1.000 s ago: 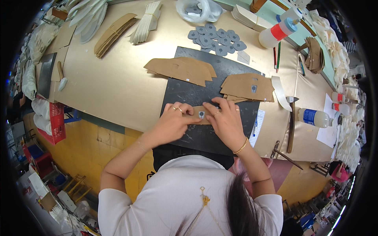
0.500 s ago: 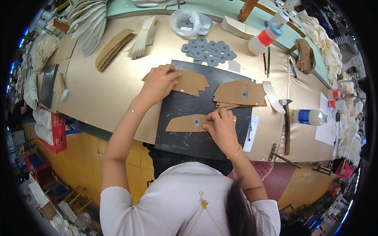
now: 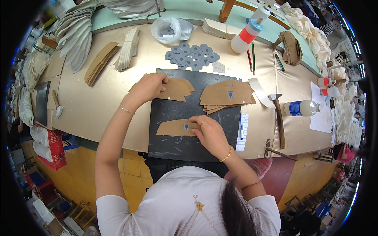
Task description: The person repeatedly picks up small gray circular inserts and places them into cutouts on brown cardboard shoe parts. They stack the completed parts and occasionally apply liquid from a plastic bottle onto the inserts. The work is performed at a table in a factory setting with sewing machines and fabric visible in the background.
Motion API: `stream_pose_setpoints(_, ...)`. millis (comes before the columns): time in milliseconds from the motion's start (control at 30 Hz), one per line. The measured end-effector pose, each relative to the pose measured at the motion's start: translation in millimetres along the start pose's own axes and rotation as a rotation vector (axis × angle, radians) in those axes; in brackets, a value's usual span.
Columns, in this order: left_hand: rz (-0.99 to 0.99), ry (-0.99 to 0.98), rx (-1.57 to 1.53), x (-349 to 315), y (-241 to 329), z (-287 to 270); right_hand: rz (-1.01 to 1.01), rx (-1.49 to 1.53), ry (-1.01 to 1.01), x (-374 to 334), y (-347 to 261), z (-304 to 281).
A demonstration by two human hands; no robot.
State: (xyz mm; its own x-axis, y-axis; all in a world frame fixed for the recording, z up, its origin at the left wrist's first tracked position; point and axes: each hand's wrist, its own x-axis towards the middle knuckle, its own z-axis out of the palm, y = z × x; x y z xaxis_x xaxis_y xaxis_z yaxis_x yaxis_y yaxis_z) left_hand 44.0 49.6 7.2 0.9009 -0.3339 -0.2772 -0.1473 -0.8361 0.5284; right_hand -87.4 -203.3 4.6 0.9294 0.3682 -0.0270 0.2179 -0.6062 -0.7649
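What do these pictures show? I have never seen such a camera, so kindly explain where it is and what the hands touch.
No machine here: a person works bare-handed. Every picture comes from a wide camera worn on the head, looking down, so straight edges bend. The table bears a black mat. On it, at least partly, lie a left pile and a right pile of brown sheets, and a single sheet nearer the person. The right hand touches the single sheet; the left hand is at the left pile. Whether either grips is unclear. Grey tags lie beyond.

Yellow floor (image 3: 136, 173), dark red floor patch (image 3: 276, 181), gold-covered table (image 3: 84, 108); pale green ledge (image 3: 189, 11), bright light strip (image 3: 349, 210)
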Motion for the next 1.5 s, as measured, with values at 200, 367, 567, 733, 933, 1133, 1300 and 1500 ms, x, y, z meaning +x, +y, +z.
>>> stream_pose_setpoints(200,0.260,0.162,0.159,6,-16,6,-0.067,-0.055,0.033,20,-6,-60)
stream_pose_setpoints(367,0.030,-0.060,0.094,12,-1,-7,0.058,-0.195,0.144,41,27,-119)
stream_pose_setpoints(567,0.178,0.075,0.112,9,-13,-2,-0.080,-0.433,0.218,79,53,-136)
stream_pose_setpoints(733,0.111,0.005,-0.009,21,-15,2,-0.088,-0.288,0.079,153,75,-107)
stream_pose_setpoints(933,0.048,-0.029,-0.014,20,-15,0,-0.032,-0.431,0.045,225,83,-64)
stream_pose_setpoints(1133,0.317,0.217,0.394,2,-3,19,-0.147,-0.485,0.055,257,91,-37)
stream_pose_setpoints(1300,0.152,-0.019,0.414,-20,27,15,-0.106,-0.507,0.010,264,93,-34)
stream_pose_setpoints(1500,0.170,-0.244,0.292,-33,29,14,-0.073,-0.523,0.040,263,84,-38)
